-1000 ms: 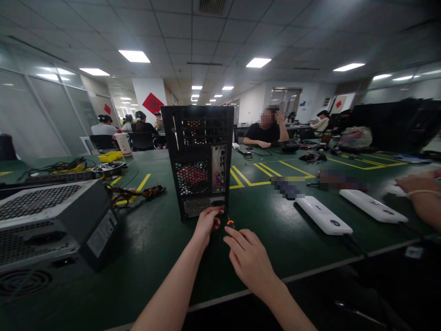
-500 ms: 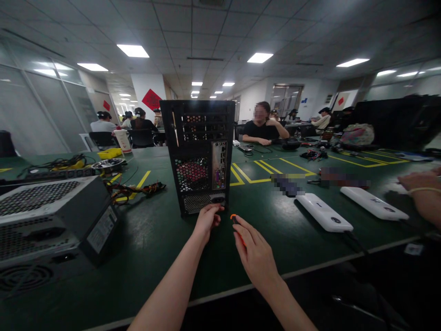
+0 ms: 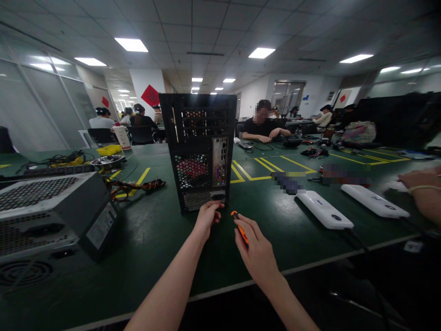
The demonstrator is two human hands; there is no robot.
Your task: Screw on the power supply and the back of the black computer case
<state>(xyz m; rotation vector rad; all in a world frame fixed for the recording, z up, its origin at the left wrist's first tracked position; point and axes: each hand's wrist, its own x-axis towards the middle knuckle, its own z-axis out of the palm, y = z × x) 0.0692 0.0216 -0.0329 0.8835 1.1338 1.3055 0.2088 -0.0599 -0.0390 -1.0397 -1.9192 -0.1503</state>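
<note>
A black computer case (image 3: pixel 201 142) stands upright on the green table, its rear panel with ports and mesh facing me. My left hand (image 3: pixel 206 218) is at the lower right of that panel, by the power socket. Its index finger reaches along the case's bottom edge and the other fingers are loosely bent, apart, with nothing visible in them. In my right hand (image 3: pixel 257 250) is a screwdriver with an orange and black handle (image 3: pixel 243 233), gripped between thumb and fingers. It points toward the case's lower right corner; its tip is too dark to make out.
At left sits a grey power supply (image 3: pixel 51 216) with bundled cables (image 3: pixel 141 186) behind it. Two white power banks (image 3: pixel 324 210) lie at right. Another person's hand (image 3: pixel 423 186) is at the right edge; a person (image 3: pixel 263 126) sits across the table (image 3: pixel 148 262).
My right hand has turned slightly, so more of the orange handle shows, a little farther from the case. My left hand stays at the case. The seated person has lowered a hand.
</note>
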